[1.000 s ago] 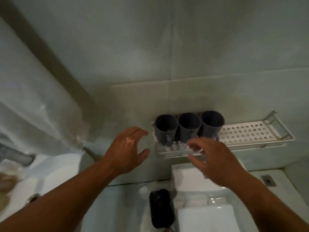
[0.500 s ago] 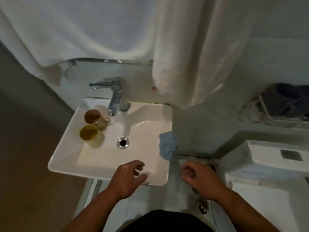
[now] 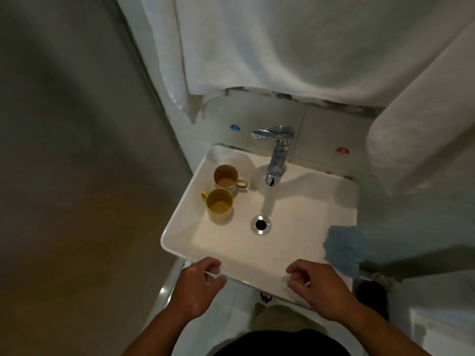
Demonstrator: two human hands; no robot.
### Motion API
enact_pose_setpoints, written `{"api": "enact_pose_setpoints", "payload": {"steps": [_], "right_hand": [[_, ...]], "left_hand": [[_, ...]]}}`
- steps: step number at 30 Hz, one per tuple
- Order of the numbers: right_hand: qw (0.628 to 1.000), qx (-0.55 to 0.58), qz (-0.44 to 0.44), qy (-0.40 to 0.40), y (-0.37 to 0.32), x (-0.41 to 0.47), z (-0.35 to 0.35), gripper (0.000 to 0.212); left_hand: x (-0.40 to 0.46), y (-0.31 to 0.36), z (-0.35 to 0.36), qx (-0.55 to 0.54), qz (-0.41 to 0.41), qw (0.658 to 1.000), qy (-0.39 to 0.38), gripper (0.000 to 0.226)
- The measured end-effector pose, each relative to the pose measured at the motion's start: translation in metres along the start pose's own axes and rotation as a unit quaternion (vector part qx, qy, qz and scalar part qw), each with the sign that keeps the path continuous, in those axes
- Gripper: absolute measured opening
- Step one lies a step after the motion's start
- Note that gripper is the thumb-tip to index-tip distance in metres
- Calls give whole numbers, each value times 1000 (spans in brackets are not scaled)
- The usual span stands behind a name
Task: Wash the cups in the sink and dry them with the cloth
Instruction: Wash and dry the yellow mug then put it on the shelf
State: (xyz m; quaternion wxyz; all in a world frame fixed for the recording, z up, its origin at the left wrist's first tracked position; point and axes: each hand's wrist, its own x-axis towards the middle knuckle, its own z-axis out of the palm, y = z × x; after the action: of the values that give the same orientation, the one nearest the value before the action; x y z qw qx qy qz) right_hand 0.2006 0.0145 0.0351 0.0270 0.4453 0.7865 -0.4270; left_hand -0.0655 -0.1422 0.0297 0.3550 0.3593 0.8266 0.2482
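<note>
Dim bathroom, white sink [image 3: 180, 235], two cups [image 3: 220, 205], perhaps empty.

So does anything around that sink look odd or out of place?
Only slightly: the blue cloth hangs over the sink rim's right edge, half off. Both cups stand upright in the basin; nothing spilled.

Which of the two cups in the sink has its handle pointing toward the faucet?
The rear cup, the browner one; its handle sticks out toward the faucet. The yellow front cup has its handle toward the sink's outer edge.
</note>
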Motion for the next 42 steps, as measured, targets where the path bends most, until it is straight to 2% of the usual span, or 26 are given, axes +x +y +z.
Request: {"api": "enact_pose_setpoints", "payload": {"steps": [4,10,15,18,22,25,28,31,33,35,37,39,42], "right_hand": [[1000,19,6,-19,-17,44,3,14],[998,23,25,-57,-24,111,7,11],[996,-7,31,-80,-19,144,12,20],[995,5,40,-90,-20,149,14,24],[995,21,42,-84,-30,152,17,27],[997,37,43,-58,-41,152,17,28],[997,61,43,-13,-59,140,5,22],[991,92,67,73,-80,116,-18,20],[981,84,68,160,-97,101,-36,20],[962,53,41,266,-116,96,-54,24],[940,34,12,340,-136,102,-69,29],[925,15,-15,379,-156,116,-82,32],[935,-61,-13,350,-180,145,-99,58]], "left_hand": [[38,16,-21,26,-20,999,44,40],[111,48,-20,98,-43,989,105,82],[148,56,-4,150,-72,978,129,114],[162,55,0,163,-76,975,133,114],[172,42,1,166,-26,977,128,99],[172,31,-6,129,4,988,90,89],[163,23,-21,48,27,998,43,90],[157,25,-38,-48,16,996,-71,87],[157,33,-44,-110,-4,983,-145,89],[162,44,-44,-158,-9,970,-185,88],[170,55,-39,-231,-26,947,-220,86],[176,69,-37,-311,-50,913,-257,76],[183,84,-38,-374,-92,878,-283,57]]}}
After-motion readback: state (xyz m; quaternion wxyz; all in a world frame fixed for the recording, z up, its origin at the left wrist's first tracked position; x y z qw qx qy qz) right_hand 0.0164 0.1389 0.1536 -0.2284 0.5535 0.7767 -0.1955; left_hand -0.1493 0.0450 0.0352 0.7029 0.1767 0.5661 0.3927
